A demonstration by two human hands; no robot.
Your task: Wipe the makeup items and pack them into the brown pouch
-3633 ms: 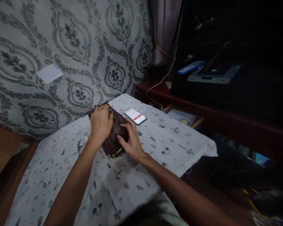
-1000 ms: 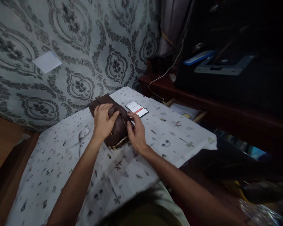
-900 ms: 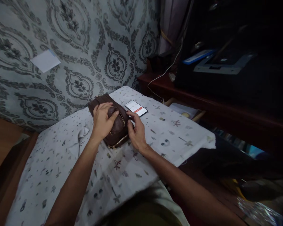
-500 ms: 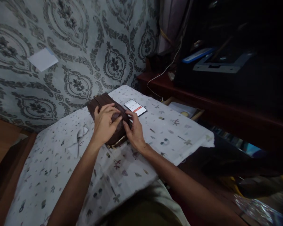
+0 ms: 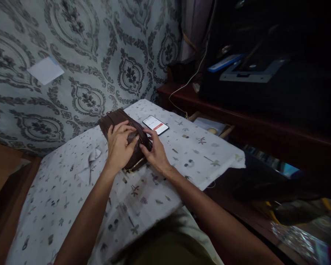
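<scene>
A dark brown leather-like bag lies on the patterned white cloth, with a gold-coloured zip along its near end. My left hand is over the top of the bag, its fingers curved on the leather and its thumb pointing right. On the bag's right side, my right hand grips the edge between thumb and fingers. Both thumbs are close together near the bag's middle. My fingers hide part of the bag's top, so what lies under the fingertips cannot be made out.
A phone with a lit screen lies just beyond the bag on the cloth-covered table. A patterned wall with a white paper rises behind. To the right, an open drawer sits under a dark red shelf, beside a white cable.
The whole view has shifted slightly, so things appear a little further left. Both hands keep nearly the same hold on the bag.
</scene>
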